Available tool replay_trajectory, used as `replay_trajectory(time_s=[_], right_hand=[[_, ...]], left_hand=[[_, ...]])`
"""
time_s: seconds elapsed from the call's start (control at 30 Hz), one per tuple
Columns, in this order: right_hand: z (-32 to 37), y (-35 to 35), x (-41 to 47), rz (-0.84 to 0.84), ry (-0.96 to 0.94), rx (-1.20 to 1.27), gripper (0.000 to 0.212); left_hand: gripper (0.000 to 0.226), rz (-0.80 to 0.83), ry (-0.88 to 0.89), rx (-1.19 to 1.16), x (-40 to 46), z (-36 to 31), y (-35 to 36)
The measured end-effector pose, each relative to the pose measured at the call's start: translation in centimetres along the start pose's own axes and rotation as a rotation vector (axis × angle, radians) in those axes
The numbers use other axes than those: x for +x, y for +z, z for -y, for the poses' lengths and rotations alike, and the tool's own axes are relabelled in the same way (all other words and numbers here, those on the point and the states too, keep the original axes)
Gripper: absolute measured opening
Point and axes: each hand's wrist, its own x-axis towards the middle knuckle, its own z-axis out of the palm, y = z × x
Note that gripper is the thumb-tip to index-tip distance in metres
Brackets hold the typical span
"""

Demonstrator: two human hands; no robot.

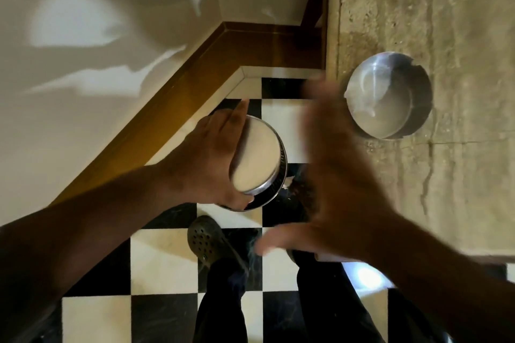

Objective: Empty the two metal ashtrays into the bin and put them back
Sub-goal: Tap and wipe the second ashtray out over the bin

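Observation:
My left hand [206,159] grips a round metal ashtray [257,156] turned over, its shiny base facing up, held over the checkered floor. Below it shows a dark round rim [274,192], apparently the bin's opening, mostly hidden by the ashtray and hand. A second metal ashtray [390,95] with notched rim sits upright on the stone counter [459,36] at the right. My right hand [331,175] is blurred, fingers spread, holding nothing, hovering between the two ashtrays just left of the counter's edge.
Black-and-white checkered tiles [164,262] cover the floor. A wooden skirting board [181,97] runs diagonally along a pale wall. My feet in dark clogs [209,242] and dark trousers stand below the hands.

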Motion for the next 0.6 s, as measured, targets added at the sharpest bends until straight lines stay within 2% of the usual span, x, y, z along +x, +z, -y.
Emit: replay_trajectory(time_s=[0.1,0.17,0.23,0.37,0.43,0.47,0.5,0.6], right_hand=[[0.6,3.0,-1.1,0.348,-0.049,0.072,0.113],[0.1,2.7,-0.5,0.396,-0.047,0.096,0.116],[-0.2,-0.3,0.5,0.251,-0.052,0.121,0.120],[-0.1,-5.5,2.2,-0.213,0.037,0.168,0.126],[0.5,-6.7,2.4,-0.323,0.083,0.174,0.128],[0.8,-6.3,2.3,-0.309,0.080,0.148,0.126],[1.2,-5.3,2.3,-0.204,0.057,0.112,0.125],[1.2,0.5,1.5,0.326,-0.105,-0.041,0.129]], left_hand=[[0.153,0.020,0.004,0.060,0.2,-0.3,0.8],[0.151,0.032,-0.006,0.045,-0.3,0.4,1.7],[0.148,-0.009,0.039,0.011,-0.5,1.2,2.5],[0.151,-0.047,-0.003,-0.040,-1.1,1.5,2.1],[0.153,-0.068,0.014,-0.049,-1.2,1.4,2.0],[0.153,-0.097,0.025,-0.062,-1.2,1.1,1.9],[0.152,-0.132,0.028,-0.095,-1.2,0.7,1.7],[0.146,-0.143,0.011,-0.198,-1.1,-0.3,1.8]])
